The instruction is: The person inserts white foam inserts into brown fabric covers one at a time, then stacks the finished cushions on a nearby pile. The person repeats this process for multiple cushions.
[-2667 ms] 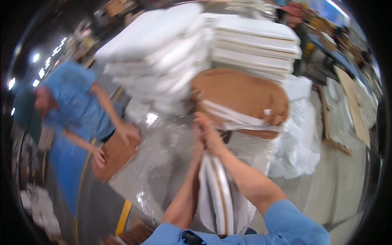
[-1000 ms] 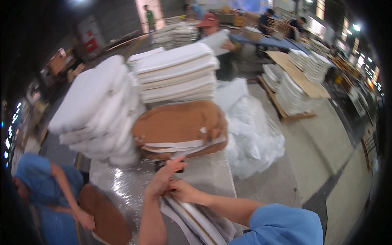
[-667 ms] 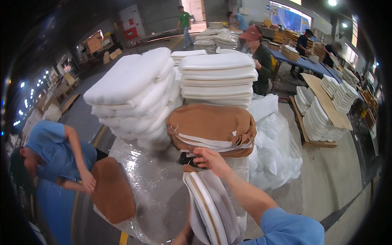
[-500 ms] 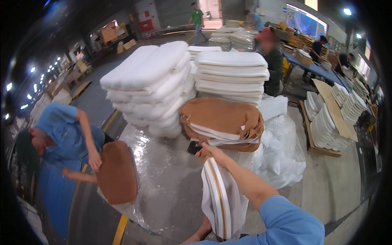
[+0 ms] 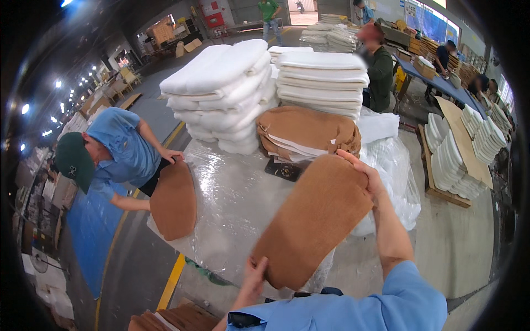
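A brown cushion cover (image 5: 317, 220) hangs tilted over the near side of the plastic-wrapped table (image 5: 221, 220), its brown face toward me. My right hand (image 5: 361, 174) grips its far right corner. At the near left corner, my left hand (image 5: 255, 276) is closed with the thumb on top and the fingers hidden beneath. Just beyond the cover lies a dark, flat, phone-like thing (image 5: 282, 170). Behind it is a stack of brown covers (image 5: 306, 129) with white layers showing at the side.
Tall piles of white cushion pads (image 5: 221, 71) stand behind, with a second stack (image 5: 323, 83) beside them. At left, a co-worker in a blue shirt (image 5: 118, 143) handles another brown cover (image 5: 174, 201). Clear plastic bags (image 5: 389, 187) bulge at right. Folded brown pieces (image 5: 174, 320) lie low at left.
The cover has turned from edge-on, white side showing, to brown face toward me. My right hand has left the dark flat thing and moved right to the cover's corner.
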Motion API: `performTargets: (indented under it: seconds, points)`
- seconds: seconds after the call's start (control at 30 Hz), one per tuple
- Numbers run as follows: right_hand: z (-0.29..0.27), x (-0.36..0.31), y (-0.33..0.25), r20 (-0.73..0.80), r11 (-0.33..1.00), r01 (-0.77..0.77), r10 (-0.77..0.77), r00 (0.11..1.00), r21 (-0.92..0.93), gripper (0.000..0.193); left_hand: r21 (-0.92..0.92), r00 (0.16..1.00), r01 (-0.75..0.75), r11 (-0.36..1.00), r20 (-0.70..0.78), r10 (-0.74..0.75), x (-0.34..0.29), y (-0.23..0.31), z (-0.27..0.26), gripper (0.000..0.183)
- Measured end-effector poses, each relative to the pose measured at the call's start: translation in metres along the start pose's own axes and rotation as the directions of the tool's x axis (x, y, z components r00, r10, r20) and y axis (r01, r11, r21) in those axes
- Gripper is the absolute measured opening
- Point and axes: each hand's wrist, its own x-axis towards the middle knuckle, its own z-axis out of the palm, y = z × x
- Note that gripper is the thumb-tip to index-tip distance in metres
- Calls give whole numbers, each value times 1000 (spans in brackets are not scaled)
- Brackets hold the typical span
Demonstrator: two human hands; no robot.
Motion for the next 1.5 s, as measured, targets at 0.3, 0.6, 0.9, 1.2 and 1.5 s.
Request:
performTargets:
  seconds: [0.3,0.6,0.9,1.2,1.5]
  points:
    - [-84,-113,105,-384,950,-191,86,919,-245,74,-167,918,-369,914,-222,330,13,75,-21,34]
    - [-85,-206,149,-342,863,-410,305,889,-296,45,-89,986,-110,990,-134,97,-65,-3,-88,44]
    - [-83,-90,170,-444,-181,-431,615,652,-884,54,867,873,-356,348,442,-206,40,14,-5,56]
    - [-38,-103,163,-434,114,-484,299,850,-868,22,825,806,-489,284,551,-216,81,-24,86,47]
    - [-64,-77,223,-554,710,-703,600,578,36,21,955,951,-223,194,257,-172,66,-15,1,47]
